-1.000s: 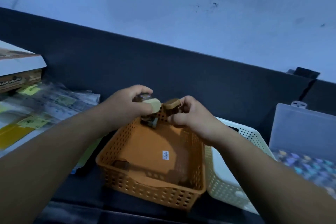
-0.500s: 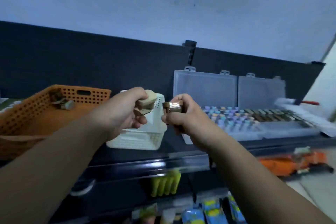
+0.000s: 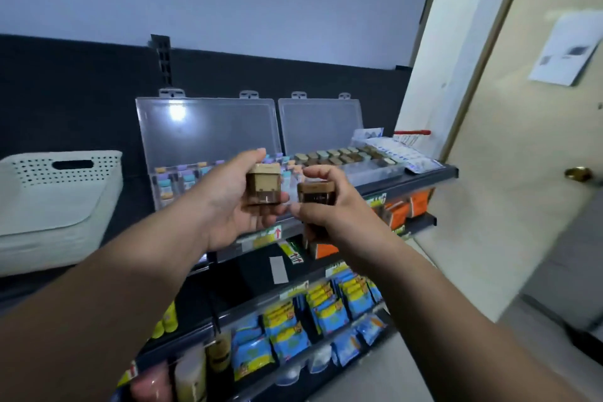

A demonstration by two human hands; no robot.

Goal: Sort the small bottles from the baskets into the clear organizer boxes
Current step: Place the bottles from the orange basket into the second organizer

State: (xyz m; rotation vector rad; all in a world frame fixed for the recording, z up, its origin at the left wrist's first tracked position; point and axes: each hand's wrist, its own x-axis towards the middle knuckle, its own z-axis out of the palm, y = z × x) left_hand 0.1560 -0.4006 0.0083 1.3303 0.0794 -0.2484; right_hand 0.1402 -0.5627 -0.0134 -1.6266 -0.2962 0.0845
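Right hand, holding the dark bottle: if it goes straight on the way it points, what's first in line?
Likely the front wall of the right clear box, the one holding brown and green caps. The right hand and its bottle point toward it, with nothing visible between; depth is unclear.

- The left hand (image 3: 225, 209) is bare; the skin of its palm and fingers is plain and unmarked.
- The right hand (image 3: 332, 219) is bare as well, and the back of it looks smooth.
- The left forearm (image 3: 114, 290) is uncovered skin from the wrist to the lower left edge of the view.
- The right forearm (image 3: 450, 310) is likewise uncovered from the wrist to the bottom edge.
- Both forearms look broader towards the camera.
- The fingernails are too blurred to describe.
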